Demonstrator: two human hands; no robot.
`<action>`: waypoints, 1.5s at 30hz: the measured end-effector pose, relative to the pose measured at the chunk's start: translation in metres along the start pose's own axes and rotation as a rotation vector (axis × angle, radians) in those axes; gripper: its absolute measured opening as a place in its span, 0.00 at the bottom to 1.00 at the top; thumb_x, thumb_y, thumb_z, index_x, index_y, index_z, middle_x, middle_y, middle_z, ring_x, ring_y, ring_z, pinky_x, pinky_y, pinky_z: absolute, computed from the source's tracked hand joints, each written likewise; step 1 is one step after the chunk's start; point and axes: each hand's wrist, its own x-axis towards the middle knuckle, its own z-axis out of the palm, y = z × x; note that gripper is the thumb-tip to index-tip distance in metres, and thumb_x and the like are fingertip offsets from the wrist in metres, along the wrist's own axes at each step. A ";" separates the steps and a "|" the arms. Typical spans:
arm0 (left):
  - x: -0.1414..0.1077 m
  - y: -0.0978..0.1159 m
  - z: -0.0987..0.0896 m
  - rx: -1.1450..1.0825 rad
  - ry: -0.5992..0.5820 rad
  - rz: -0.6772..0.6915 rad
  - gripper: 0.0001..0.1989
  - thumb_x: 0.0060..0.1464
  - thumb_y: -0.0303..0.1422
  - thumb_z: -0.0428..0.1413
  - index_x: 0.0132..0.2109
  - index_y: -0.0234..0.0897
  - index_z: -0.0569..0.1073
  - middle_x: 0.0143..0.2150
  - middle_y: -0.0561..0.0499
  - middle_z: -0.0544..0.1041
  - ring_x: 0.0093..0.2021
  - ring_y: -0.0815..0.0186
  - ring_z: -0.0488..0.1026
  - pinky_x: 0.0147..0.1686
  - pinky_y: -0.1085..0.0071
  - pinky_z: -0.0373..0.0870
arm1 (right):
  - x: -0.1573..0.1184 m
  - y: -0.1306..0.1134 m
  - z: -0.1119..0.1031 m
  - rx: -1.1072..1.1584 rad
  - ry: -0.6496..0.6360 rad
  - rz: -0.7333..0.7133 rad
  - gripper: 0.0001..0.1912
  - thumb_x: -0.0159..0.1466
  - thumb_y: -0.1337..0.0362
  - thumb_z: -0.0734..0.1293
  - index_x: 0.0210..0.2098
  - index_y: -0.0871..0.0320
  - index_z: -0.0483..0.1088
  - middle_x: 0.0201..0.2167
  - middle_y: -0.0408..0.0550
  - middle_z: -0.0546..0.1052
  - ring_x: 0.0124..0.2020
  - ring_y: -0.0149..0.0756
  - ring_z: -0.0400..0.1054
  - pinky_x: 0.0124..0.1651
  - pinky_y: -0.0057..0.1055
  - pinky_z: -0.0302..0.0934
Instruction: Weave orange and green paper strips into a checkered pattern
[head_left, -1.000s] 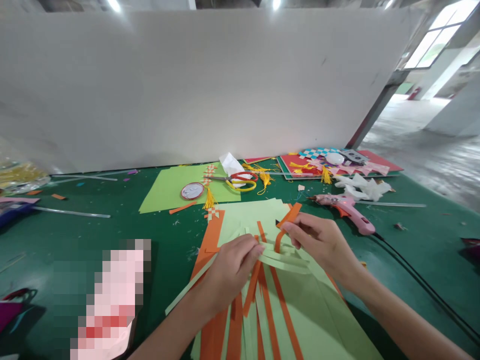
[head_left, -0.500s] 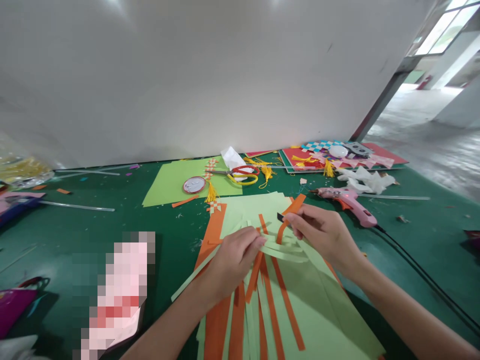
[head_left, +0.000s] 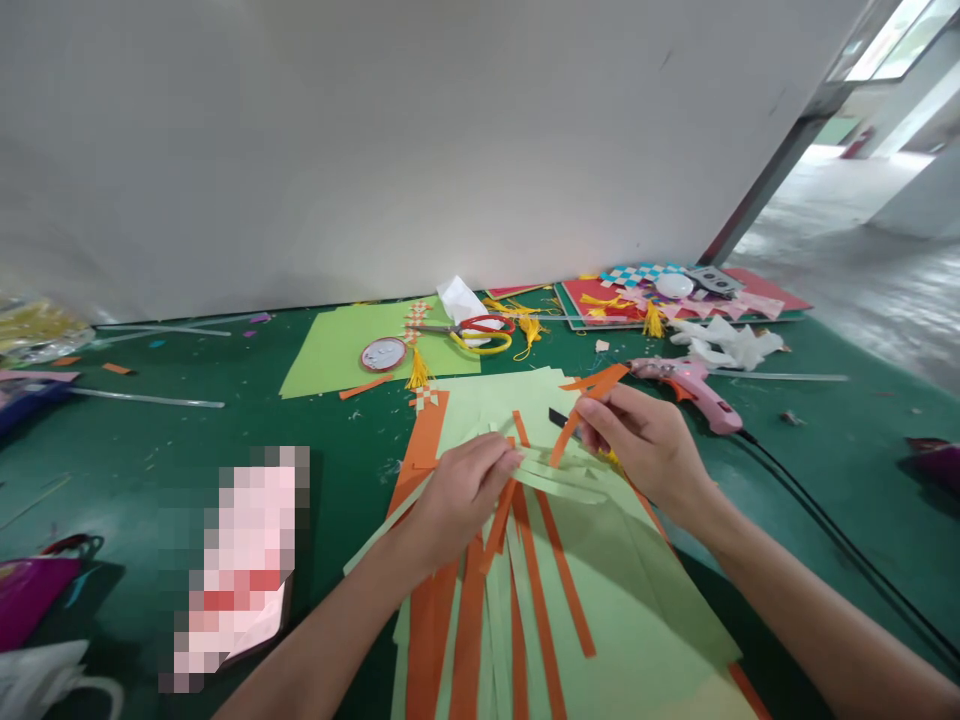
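My left hand (head_left: 469,490) is closed, pinching a bundle of crossed pale green paper strips (head_left: 562,484) and orange ones above the sheets. In my right hand (head_left: 649,430), thumb and fingers grip an orange paper strip (head_left: 566,437) that folds over near the fingertips. A dark, blade-like tip (head_left: 564,421) pokes out from the same hand, with a bit of yellow below the palm; it looks like a craft knife, mostly hidden. Under both hands lie pale green paper sheets (head_left: 637,600), with loose orange strips (head_left: 566,580) spread over them.
A pink glue gun (head_left: 701,395) with a black cord lies to the right. Scissors (head_left: 480,335), a round tin (head_left: 383,355) and yellow tassels (head_left: 419,370) are behind the sheets. Further right is a red board (head_left: 780,295) bearing crafts. A blurred pink object (head_left: 251,540) is at left.
My right hand has shifted slightly, and the orange strip in it has turned, its folded end now pointing left. More of the dark tip shows. My left hand keeps its pinch.
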 end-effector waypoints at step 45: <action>0.000 -0.012 0.004 0.300 0.198 0.496 0.11 0.67 0.29 0.44 0.35 0.36 0.66 0.32 0.48 0.72 0.32 0.66 0.69 0.33 0.71 0.66 | 0.004 0.002 0.003 0.291 -0.284 0.339 0.25 0.65 0.52 0.63 0.18 0.57 0.56 0.15 0.38 0.58 0.19 0.25 0.47 0.24 0.29 0.43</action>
